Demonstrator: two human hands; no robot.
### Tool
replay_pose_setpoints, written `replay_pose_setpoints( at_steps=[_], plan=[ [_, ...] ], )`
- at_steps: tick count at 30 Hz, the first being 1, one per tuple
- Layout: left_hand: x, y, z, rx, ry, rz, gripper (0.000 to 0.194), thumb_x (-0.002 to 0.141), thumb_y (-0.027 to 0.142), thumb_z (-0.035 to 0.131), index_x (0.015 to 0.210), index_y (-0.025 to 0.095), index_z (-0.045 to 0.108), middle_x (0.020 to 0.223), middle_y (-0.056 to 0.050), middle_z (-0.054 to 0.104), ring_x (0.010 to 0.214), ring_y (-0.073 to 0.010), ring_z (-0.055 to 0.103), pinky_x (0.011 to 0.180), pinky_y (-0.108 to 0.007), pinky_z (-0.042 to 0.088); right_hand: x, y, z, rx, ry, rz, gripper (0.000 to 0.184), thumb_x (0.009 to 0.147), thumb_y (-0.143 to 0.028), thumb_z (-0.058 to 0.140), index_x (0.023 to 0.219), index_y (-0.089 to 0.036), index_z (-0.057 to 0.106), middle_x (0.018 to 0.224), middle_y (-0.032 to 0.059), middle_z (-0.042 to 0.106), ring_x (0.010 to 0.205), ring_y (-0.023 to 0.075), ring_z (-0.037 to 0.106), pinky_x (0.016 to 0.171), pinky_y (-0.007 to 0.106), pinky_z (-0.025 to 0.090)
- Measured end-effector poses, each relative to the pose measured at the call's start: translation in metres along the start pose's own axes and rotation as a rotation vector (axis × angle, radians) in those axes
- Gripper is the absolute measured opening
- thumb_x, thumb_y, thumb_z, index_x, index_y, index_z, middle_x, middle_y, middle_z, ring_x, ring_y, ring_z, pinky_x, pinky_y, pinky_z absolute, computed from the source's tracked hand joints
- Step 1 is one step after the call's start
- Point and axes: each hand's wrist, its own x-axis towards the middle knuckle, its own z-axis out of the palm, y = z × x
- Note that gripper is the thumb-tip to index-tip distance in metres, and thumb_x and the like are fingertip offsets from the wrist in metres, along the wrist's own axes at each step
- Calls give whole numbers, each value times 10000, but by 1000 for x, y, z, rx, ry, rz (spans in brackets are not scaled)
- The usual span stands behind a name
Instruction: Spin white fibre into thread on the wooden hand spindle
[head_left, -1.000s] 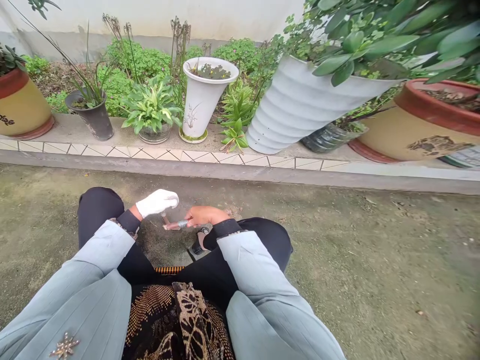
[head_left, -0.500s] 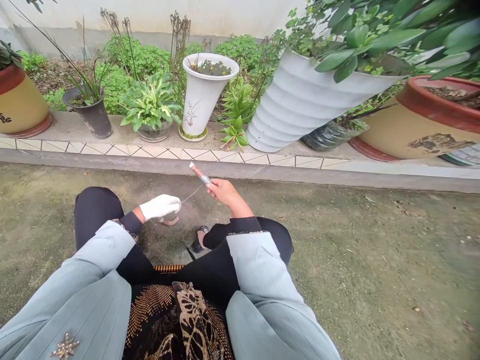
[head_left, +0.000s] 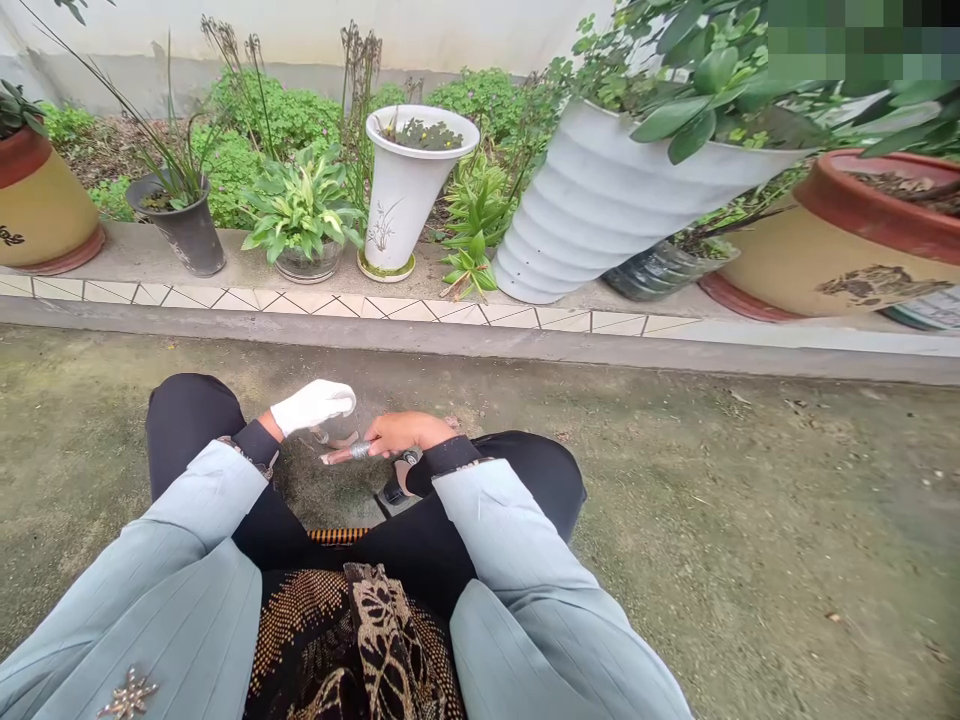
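My left hand [head_left: 313, 404] wears a white glove and is curled closed over my left knee; what it pinches is hidden. My right hand [head_left: 405, 432] is bare and wrapped round a small stick-like spool [head_left: 351, 452] with a pinkish tip and a silvery wound band. The spool points left, its tip just below my gloved hand. Both hands hover low between my black-clad knees, above a sandalled foot [head_left: 397, 485].
Rough concrete ground stretches all around me. A tiled ledge [head_left: 480, 320] runs across ahead, carrying a tall white pot [head_left: 405, 195], a large ribbed white pot [head_left: 607, 210], a dark pot [head_left: 184, 232], yellow-and-red pots [head_left: 847, 250] and leafy plants [head_left: 300, 210].
Half a second ago my right hand was raised forward with the spool and a thin thread ran to the glove. It has come back down beside my left hand, as a second ago.
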Motion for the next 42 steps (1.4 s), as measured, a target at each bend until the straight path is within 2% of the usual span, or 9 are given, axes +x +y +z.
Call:
replay_pose_setpoints(
  at_steps=[5, 11, 15, 18, 23, 28, 35, 37, 42],
  plan=[
    [8, -15, 3, -97, 105, -59, 277, 831, 388, 506, 747, 137, 590, 650, 10, 526, 565, -90, 411, 540, -215, 330, -26, 5, -9, 308, -139, -300, 305, 775, -392, 678, 901, -114, 661, 663, -18, 574, 558, 79, 461, 542, 219, 355],
    [10, -8, 16, -221, 34, -94, 276, 861, 387, 481, 775, 142, 577, 550, 44, 431, 495, -82, 371, 511, -208, 305, -56, 27, -28, 998, 791, -385, 432, 753, -517, 698, 920, -131, 602, 655, -23, 519, 507, 59, 378, 460, 198, 298],
    [6, 5, 22, -85, -117, -32, 322, 868, 421, 484, 745, 139, 579, 609, 18, 512, 543, -88, 414, 552, -212, 349, -39, 42, -34, 962, 1002, -127, 285, 832, -430, 614, 884, -152, 581, 674, -6, 538, 507, 75, 405, 465, 210, 328],
    [3, 11, 22, -37, -181, 38, 324, 881, 419, 485, 762, 138, 593, 662, 6, 556, 582, -93, 444, 587, -212, 371, -26, 44, -36, 533, 968, 195, 208, 901, -338, 528, 848, -152, 604, 746, 46, 630, 556, 100, 490, 527, 228, 361],
    [-1, 13, 20, 18, -212, 29, 325, 899, 412, 472, 760, 148, 601, 678, 9, 552, 591, -97, 458, 609, -221, 371, -11, 26, -26, -147, 492, 401, 265, 928, -310, 493, 925, -127, 685, 910, 160, 698, 801, 208, 629, 636, 281, 379],
    [0, 4, 16, 75, -74, 44, 289, 861, 382, 478, 727, 145, 575, 682, 9, 547, 638, -111, 449, 644, -232, 370, 4, 7, -3, -133, 139, 289, 166, 796, -242, 649, 651, -161, 645, 589, 35, 612, 524, 126, 511, 548, 263, 346],
    [9, -14, 11, -153, 157, -78, 244, 805, 364, 503, 728, 140, 563, 625, 29, 498, 540, -80, 378, 536, -216, 316, -12, 6, -6, 189, -149, -155, 186, 769, -333, 640, 759, -149, 617, 615, -33, 562, 515, 81, 452, 520, 226, 342],
    [11, -17, 12, -201, 205, -96, 223, 791, 349, 518, 723, 139, 552, 607, 35, 477, 527, -75, 370, 520, -212, 299, -33, 8, -14, 325, -67, -329, 257, 775, -393, 644, 770, -138, 610, 671, -22, 570, 541, 70, 447, 529, 214, 349],
    [16, -18, 23, -221, 134, -108, 251, 822, 364, 489, 709, 145, 536, 586, 40, 449, 502, -71, 356, 503, -210, 271, -63, 23, -29, 730, 690, -336, 338, 805, -481, 622, 777, -150, 561, 662, -15, 529, 522, 64, 390, 484, 206, 307]
  ],
)
